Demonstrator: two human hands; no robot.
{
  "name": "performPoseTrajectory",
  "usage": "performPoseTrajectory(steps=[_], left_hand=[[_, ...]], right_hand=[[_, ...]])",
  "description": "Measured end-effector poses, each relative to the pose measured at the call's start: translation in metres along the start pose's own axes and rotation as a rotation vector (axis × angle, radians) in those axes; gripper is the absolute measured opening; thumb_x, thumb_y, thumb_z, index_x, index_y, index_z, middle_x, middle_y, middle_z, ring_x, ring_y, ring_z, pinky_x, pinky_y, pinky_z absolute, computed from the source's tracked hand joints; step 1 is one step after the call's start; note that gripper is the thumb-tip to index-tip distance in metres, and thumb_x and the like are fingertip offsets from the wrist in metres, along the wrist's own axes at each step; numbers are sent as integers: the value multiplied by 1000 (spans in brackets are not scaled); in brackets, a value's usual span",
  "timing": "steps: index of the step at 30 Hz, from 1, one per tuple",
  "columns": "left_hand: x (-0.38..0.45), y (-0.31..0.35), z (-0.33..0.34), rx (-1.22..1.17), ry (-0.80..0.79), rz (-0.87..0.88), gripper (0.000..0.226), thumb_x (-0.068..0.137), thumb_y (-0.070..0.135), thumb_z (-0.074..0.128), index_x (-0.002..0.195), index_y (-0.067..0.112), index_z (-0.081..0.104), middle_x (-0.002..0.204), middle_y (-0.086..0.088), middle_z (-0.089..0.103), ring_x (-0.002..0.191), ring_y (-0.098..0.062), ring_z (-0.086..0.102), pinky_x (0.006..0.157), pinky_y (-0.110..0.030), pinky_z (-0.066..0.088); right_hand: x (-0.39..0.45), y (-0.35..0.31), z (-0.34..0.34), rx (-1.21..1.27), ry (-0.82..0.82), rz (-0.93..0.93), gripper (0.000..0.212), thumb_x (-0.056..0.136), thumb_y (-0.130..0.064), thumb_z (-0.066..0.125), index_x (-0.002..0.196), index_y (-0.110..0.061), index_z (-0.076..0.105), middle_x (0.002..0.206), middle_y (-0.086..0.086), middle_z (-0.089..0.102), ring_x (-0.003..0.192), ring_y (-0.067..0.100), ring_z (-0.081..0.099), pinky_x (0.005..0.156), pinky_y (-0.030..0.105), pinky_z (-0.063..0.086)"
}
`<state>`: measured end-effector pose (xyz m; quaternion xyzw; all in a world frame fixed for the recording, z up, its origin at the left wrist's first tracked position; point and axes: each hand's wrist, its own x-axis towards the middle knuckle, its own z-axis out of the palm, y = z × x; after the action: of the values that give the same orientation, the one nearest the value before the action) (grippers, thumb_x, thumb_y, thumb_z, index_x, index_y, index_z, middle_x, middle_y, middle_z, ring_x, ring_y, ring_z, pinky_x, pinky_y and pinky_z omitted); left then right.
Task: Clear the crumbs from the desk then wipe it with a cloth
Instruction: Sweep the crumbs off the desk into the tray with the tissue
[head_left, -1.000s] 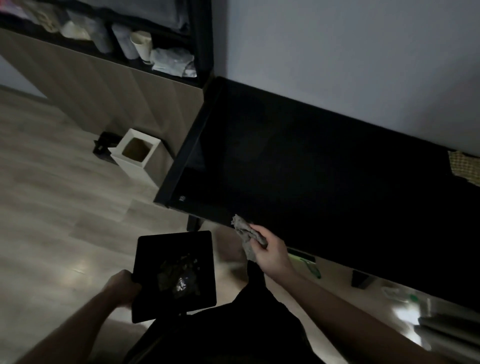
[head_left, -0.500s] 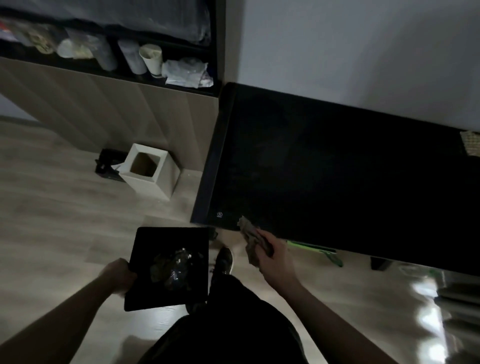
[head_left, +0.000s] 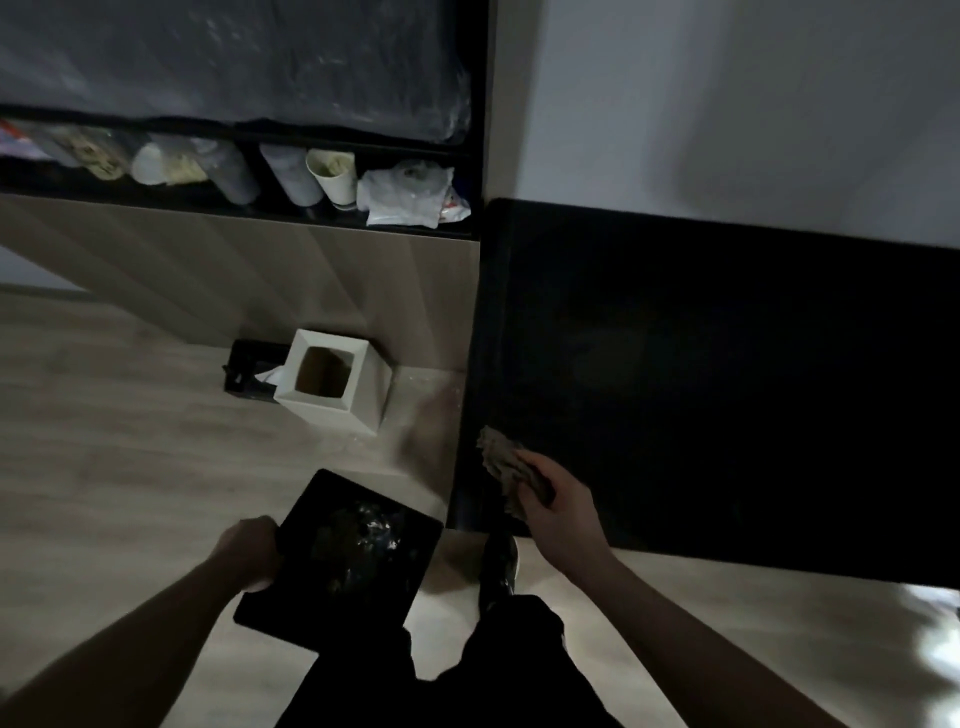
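Note:
The black desk (head_left: 727, 374) fills the right side against the wall. My right hand (head_left: 558, 506) grips a crumpled grey cloth (head_left: 501, 460) over the desk's front left corner. My left hand (head_left: 249, 553) holds a flat black tray (head_left: 311, 587) by its left edge, out over the floor to the left of the desk. A pile of crumbs and shiny scraps (head_left: 363, 540) lies on the tray.
A white square bin (head_left: 335, 382) with an open top stands on the wooden floor left of the desk, a black object (head_left: 247, 371) behind it. A shelf (head_left: 234, 171) above holds cups and bags. My legs and a shoe (head_left: 498, 566) are below.
My view has swung left and closer to the bin. The tray and the cloth stay in my hands, and the desk's left corner now sits under my right hand.

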<state>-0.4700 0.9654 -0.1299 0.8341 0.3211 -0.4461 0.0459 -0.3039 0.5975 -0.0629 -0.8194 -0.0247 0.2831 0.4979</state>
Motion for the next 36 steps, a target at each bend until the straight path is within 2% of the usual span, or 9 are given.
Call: performPoseTrajectory(steps=[5,8,14,18,20,23,28,32,36], left_hand=[[54,-4,-31,-23,-46,64,35,90,31,55,115,8,64,113,-7,72,106,-24,69,79,-28,52],[88,5,-41,-87,-61,73,31,90,25,54,114,7,61,114,-10,69,105,-26,68,78,-27,52],[160,39,-38,-169,-87,62,9,87,20,53,91,12,56,101,-10,70,93,-27,70,67,-28,53],[227,66,-23,-216,-100,73,20,84,20,55,95,9,66,91,-9,71,82,-25,71,61,-27,54],[256,85,-12,-230,-110,75,18,85,20,55,93,8,66,87,-9,71,77,-24,71,55,-26,50],[292,111,8,-263,-87,62,18,88,20,55,90,8,67,81,-9,71,70,-23,69,50,-26,46],[371,148,47,-321,-50,30,18,87,24,57,89,10,68,79,-7,72,72,-23,72,61,-30,58],[442,168,72,-326,-61,33,22,85,29,58,88,12,71,74,-6,72,70,-23,71,60,-30,58],[489,179,85,-360,-66,49,18,87,28,57,90,14,69,77,-9,73,70,-26,73,68,-38,63]], right_hand=[[15,-20,29,7,107,-2,45,99,-8,64,136,-33,64,121,-24,70,113,-3,66,100,34,58],[31,-31,44,59,222,-30,48,100,-4,63,132,-40,61,124,-36,66,120,-8,62,103,19,52],[97,-26,54,7,446,-98,50,99,-3,64,136,-36,61,135,-24,62,130,-5,56,114,25,45],[157,-15,41,-37,576,-146,51,98,2,61,138,-29,61,143,-14,58,136,2,54,117,25,41],[183,-9,34,-86,565,-154,47,99,0,60,140,-22,63,147,-13,54,140,3,50,119,29,42],[219,-3,37,-192,509,-183,49,101,-5,58,145,-26,59,156,-15,47,145,1,42,120,35,41],[249,16,59,-440,590,-249,50,102,-12,57,148,-31,55,160,-13,44,150,9,37,121,45,39],[254,22,64,-483,657,-253,50,102,-13,56,147,-33,56,158,-17,46,148,7,37,119,44,40],[257,23,65,-488,660,-262,50,101,-12,56,145,-35,58,155,-20,47,146,5,39,119,43,41]])
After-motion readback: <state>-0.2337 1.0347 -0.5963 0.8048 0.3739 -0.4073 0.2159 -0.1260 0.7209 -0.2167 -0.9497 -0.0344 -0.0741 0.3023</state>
